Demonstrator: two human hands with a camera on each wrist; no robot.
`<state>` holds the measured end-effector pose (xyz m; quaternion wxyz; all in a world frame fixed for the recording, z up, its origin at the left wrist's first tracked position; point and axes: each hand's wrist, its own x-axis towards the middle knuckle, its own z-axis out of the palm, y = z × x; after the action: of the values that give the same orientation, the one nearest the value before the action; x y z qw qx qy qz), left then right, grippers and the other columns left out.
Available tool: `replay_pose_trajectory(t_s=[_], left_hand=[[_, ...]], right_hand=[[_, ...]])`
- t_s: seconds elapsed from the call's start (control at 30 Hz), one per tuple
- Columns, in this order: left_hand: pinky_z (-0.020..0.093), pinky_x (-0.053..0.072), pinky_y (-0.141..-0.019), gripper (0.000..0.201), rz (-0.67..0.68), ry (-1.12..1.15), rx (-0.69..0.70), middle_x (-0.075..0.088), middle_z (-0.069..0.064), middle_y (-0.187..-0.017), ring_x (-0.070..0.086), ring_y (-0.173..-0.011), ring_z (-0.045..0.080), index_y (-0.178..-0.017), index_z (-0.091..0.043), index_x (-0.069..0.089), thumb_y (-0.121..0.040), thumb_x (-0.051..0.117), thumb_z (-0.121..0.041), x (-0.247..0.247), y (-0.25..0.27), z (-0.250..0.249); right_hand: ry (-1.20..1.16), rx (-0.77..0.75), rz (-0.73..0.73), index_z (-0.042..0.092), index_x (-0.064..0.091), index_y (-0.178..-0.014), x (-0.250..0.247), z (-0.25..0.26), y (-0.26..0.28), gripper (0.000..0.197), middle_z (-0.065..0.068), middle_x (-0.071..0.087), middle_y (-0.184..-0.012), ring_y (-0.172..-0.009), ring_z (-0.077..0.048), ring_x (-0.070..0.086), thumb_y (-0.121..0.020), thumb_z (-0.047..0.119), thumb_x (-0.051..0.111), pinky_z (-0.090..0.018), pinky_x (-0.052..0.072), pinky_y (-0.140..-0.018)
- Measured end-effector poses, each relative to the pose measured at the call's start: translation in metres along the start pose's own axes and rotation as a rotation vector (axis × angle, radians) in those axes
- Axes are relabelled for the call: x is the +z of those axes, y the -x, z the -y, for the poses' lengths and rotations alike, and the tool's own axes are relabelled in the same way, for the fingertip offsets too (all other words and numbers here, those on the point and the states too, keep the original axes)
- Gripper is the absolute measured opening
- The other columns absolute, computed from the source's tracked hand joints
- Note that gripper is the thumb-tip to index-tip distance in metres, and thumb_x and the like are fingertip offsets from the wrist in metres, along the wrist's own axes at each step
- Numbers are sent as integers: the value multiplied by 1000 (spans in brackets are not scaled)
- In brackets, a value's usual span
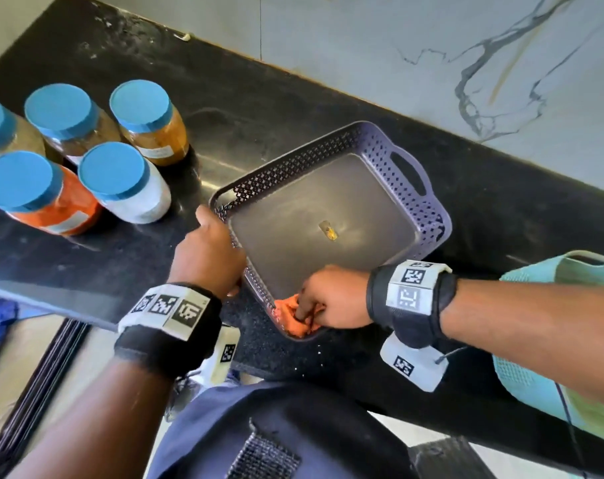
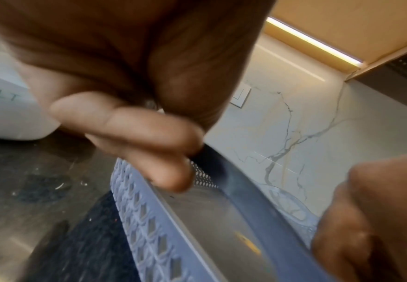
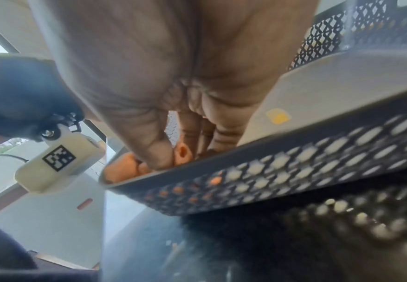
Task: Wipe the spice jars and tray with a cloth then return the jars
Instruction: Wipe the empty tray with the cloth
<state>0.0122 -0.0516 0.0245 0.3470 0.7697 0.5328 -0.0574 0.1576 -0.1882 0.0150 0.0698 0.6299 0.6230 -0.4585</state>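
Left hand (image 1: 209, 252) grips the tray (image 1: 431, 216) rim at lower centre; right hand (image 1: 331, 297) pinches the orange cloth (image 1: 288, 311) in its near corner. Advise firm bracing, sweeping outward to the yellow residue (image 1: 329, 230).

One head view from above, two wrist views from close below the palms.

Head view: high over the worktop (image 1: 293, 98), facing down and forward, taking in both forearms and the whole tray (image 1: 431, 209). Left wrist view: very near, under the left hand (image 2: 125, 95), looking along the tray's perforated rim toward the marble wall (image 2: 294, 133). Right wrist view: low at the worktop edge, under the right hand (image 3: 173, 76), facing the tray's near wall. Shared by all three: the tray.
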Motion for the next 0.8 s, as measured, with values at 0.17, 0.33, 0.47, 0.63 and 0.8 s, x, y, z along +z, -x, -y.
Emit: replay_pose_trajectory(t_s=[0.17,0.33,0.47,0.63,0.8], left_hand=[[52,45,-85,19,-55,-36,57,63,38,-113,61,-107,56,-106,-7,31,-95,46,-4,0,-8,-5],[49,41,-82,21,-102,30,52,62,38,-115,60,-107,56,-109,-6,33,-95,48,-5,0,-12,-3],[47,41,-85,28,-100,66,30,63,34,-118,59,-110,53,-121,-2,39,-96,51,-9,-1,-14,-4],[51,46,-90,20,-96,25,66,64,33,-117,60,-108,53,-113,-6,43,-98,49,-18,-2,-16,-2],[49,48,-81,15,-53,7,120,67,30,-107,63,-99,51,-103,-10,36,-97,49,-12,0,-22,3]], right_hand=[[265,67,155,24,79,-103,-54,-45,38,32,-1,75,-98,-92,-25,66,-80,26,57,-29,50,-85],[608,375,171,9,52,-58,-84,-99,72,46,-9,48,-61,-67,-34,44,-92,39,46,-31,42,-65],[484,369,282,18,79,-90,-65,-58,55,20,4,69,-77,-69,-16,59,-84,15,60,-18,38,-61],[281,127,265,24,79,-101,-43,-7,-8,22,12,67,-75,-67,-7,58,-84,15,69,-20,48,-69],[156,2,-2,26,77,-111,-61,23,-59,26,8,76,-100,-79,-7,59,-85,22,74,-18,41,-71]])
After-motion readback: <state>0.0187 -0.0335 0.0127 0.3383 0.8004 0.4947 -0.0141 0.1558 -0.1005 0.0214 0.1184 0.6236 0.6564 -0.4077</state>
